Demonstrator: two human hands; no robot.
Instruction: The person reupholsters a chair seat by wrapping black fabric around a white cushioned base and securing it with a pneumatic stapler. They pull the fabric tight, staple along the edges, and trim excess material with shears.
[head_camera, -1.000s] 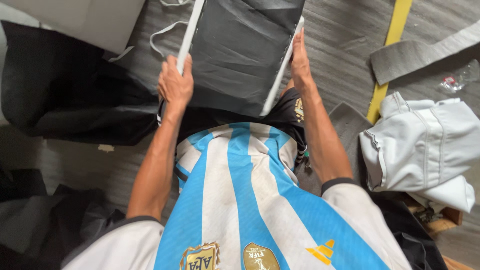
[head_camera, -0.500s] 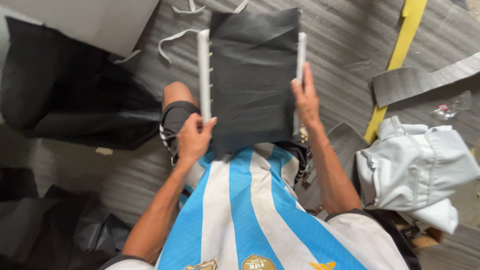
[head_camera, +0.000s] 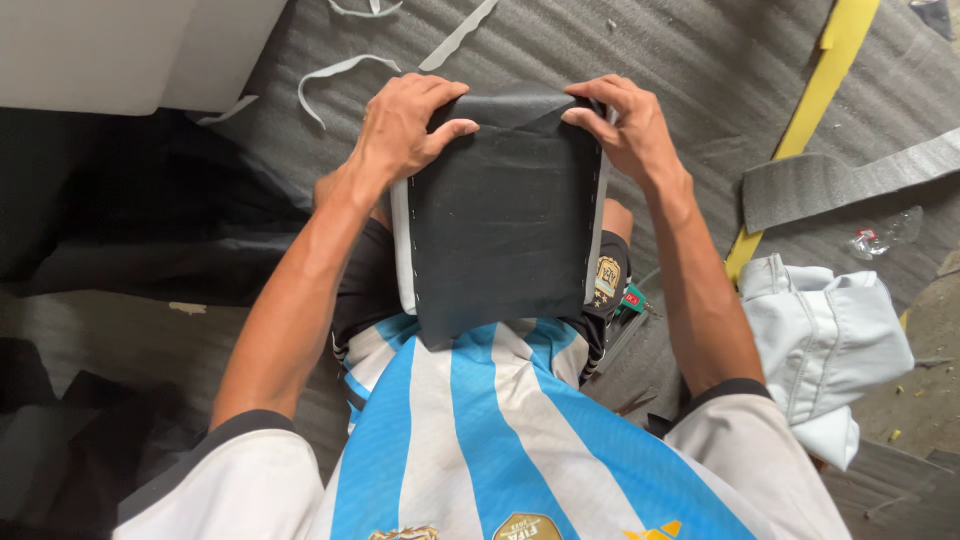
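A flat panel (head_camera: 505, 215) covered in black fabric, with a pale padded edge and a row of staples down each side, rests upright on my lap. My left hand (head_camera: 405, 130) grips its top left corner, fingers curled over the black fabric. My right hand (head_camera: 625, 125) holds the top right corner, pinching a loose fold of the fabric there. Both hands are at the panel's far end, away from my body.
A pile of black fabric (head_camera: 150, 215) lies on the left. Pale grey fabric (head_camera: 825, 340) is bunched on the right. A yellow strip (head_camera: 815, 110), a grey foam strip (head_camera: 840, 180) and white offcuts (head_camera: 335, 75) lie on the grey floor covering. A small tool (head_camera: 630, 300) sits by my right thigh.
The panel has been pulled in towards my body and onto my lap. Both hands shifted from its sides to its top corners, now gripping the black fabric there.
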